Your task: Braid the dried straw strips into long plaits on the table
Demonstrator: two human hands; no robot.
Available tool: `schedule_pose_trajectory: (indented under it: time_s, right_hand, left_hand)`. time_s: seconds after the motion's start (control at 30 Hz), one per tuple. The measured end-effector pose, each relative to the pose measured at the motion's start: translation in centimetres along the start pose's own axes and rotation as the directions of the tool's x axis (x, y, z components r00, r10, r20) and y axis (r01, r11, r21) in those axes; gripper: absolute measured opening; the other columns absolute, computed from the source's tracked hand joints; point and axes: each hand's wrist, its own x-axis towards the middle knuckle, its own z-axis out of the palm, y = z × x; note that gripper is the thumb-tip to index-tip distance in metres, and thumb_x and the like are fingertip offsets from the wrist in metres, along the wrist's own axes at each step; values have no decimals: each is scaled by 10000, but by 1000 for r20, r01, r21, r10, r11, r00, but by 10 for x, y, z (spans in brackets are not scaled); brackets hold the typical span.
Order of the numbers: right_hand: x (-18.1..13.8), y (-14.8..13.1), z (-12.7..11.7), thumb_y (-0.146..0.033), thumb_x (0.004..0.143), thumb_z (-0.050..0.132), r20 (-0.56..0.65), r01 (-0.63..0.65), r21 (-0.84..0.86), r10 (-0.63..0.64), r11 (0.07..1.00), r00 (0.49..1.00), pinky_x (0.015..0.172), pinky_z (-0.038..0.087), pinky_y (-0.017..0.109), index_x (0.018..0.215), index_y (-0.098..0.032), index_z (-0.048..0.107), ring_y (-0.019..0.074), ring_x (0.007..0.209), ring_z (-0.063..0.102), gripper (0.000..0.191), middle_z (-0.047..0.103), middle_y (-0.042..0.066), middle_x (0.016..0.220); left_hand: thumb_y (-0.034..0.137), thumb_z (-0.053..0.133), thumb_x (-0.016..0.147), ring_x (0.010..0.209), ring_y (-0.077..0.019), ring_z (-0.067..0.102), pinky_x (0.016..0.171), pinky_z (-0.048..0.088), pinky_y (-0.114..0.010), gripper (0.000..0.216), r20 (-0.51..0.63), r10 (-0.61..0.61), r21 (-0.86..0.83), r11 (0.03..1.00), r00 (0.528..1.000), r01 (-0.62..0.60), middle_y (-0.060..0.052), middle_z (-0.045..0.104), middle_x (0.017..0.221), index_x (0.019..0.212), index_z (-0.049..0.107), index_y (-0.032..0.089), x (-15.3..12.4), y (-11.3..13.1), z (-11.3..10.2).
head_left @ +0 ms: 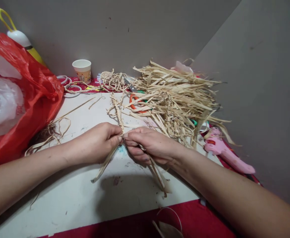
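My left hand (99, 142) and my right hand (148, 145) meet at the middle of a white board (67, 195), both pinched shut on dried straw strips. A plaited length of the straw braid (116, 109) runs away from my fingertips toward the back. Loose strip ends (105, 165) hang below my left hand, and more strip ends (159, 177) trail under my right hand.
A big pile of dried straw strips (174, 96) lies at the back right, over orange-handled scissors (135, 104). A pink glue gun (221, 150) lies at the right. A red plastic bag (28, 99) fills the left. A paper cup (82, 70) stands by the wall.
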Motion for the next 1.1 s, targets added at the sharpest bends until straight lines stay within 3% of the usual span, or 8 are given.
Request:
schedule_pose_trajectory:
  time_s: [0.27,0.43,0.57,0.7,0.83,0.97,1.03,1.1]
  right_hand:
    - [4,5,4,-177,790,383,-68,41,-152,-52,987,996,269,261,177,479,-182,372,60,263,309,311,371,-61,361]
    - [3,4,5,-156,775,396,-92,45,-128,-57,991,994,278,278,179,533,-156,503,62,255,306,265,396,-57,339]
    - [0,2,6,-155,781,419,-86,40,-80,-46,996,995,281,263,181,448,-170,429,62,259,305,333,380,-45,317]
    - [-1,3,5,-225,828,430,-64,1,-19,-2,1000,998,291,246,179,432,-169,395,56,270,289,402,336,-52,325]
    - [0,6,4,-240,834,447,-17,19,-28,-19,999,1000,298,231,175,457,-170,390,51,286,278,387,333,-59,338]
    - [0,9,5,-242,823,477,-22,45,-35,-46,998,999,291,208,169,521,-160,444,43,295,252,315,325,-78,364]
    - [0,9,5,-241,819,486,-38,41,-19,-42,999,998,286,192,161,597,-143,514,37,295,229,244,318,-90,371]
    - [0,8,5,-243,814,497,-48,32,1,-32,999,998,285,183,149,672,-133,559,32,295,210,190,309,-101,372]
  left_hand:
    - [285,402,833,496,-109,386,509,248,-246,262,-75,-57,422,903,996,83,15,510,544,621,521,187,-9,19,-7]
    - [332,355,859,472,-113,400,495,256,-247,315,-48,-74,346,934,996,86,1,532,552,641,539,196,-12,21,2]
    - [286,343,860,481,-134,453,495,267,-257,294,4,-55,344,938,998,50,-22,576,587,766,604,191,-15,16,21]
    - [189,405,790,450,-156,460,470,245,-273,199,-3,-13,538,843,1000,12,-27,573,581,882,580,164,-22,11,37]
    - [90,328,770,502,-207,535,488,289,-294,319,17,46,673,738,999,-46,-74,593,624,979,569,103,-28,13,43]
    - [63,250,796,508,-218,541,474,284,-302,416,-15,37,742,670,999,-14,-108,598,641,1062,570,59,-30,16,48]
    - [84,272,807,488,-198,519,465,264,-299,426,-40,28,718,696,999,9,-112,605,662,1117,562,63,-32,15,54]
    - [122,338,803,455,-166,471,460,241,-297,373,-84,13,603,797,996,41,-94,594,649,1066,603,98,-36,16,59]
